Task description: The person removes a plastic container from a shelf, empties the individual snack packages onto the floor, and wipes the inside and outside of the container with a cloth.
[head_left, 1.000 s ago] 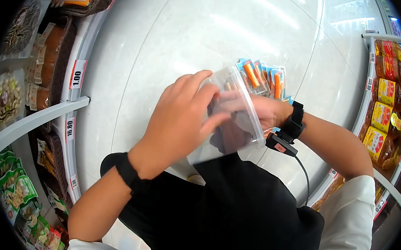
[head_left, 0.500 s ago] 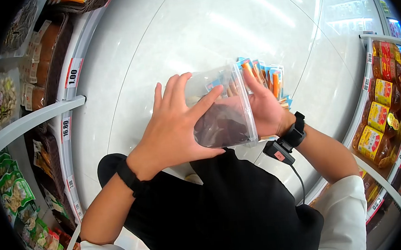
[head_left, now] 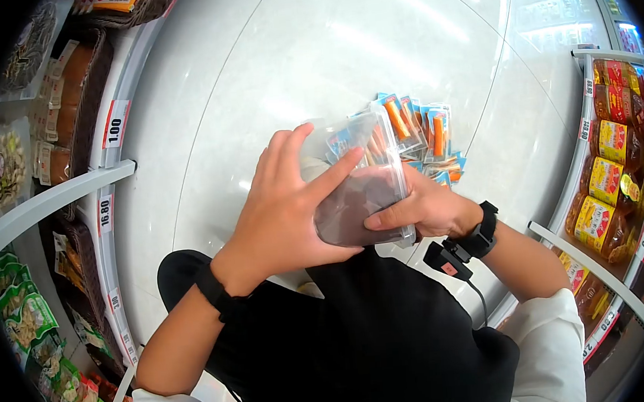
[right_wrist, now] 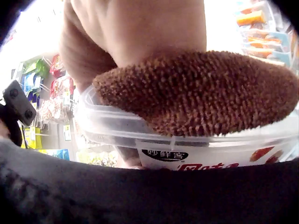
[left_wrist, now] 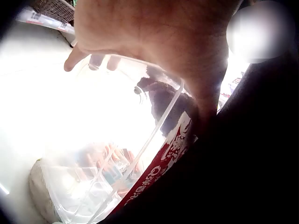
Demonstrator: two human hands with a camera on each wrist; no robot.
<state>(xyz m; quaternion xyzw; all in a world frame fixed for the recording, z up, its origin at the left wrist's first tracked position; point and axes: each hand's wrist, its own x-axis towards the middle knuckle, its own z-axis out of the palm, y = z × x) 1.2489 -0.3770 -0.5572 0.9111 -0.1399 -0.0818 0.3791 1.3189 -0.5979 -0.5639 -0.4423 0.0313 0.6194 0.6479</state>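
A clear plastic tub (head_left: 394, 132) lies tipped on its side over the person's lap, its mouth to the right. The left hand (head_left: 282, 211) holds it by the outside, fingers spread on top and thumb below. A red printed label (left_wrist: 156, 168) shows on its wall in the left wrist view. The right hand (head_left: 438, 208) is at the mouth, thumb on the near side and other fingers partly hidden by the tub. With it goes a fuzzy brown cloth (right_wrist: 196, 93), draped over the rim in the right wrist view and dark through the plastic in the head view.
Several blue-backed packets with orange sticks (head_left: 437, 137) lie on the tiled floor (head_left: 312, 52) just beyond the tub. Shelves with price tags (head_left: 114, 126) and bagged goods line the left. Another shelf with yellow-labelled packs (head_left: 604, 177) curves along the right.
The right hand has turned from palm up, thumb raised, to thumb down at the tub's near side. The left hand's fingers, lifted and bent earlier, now spread round the tub.
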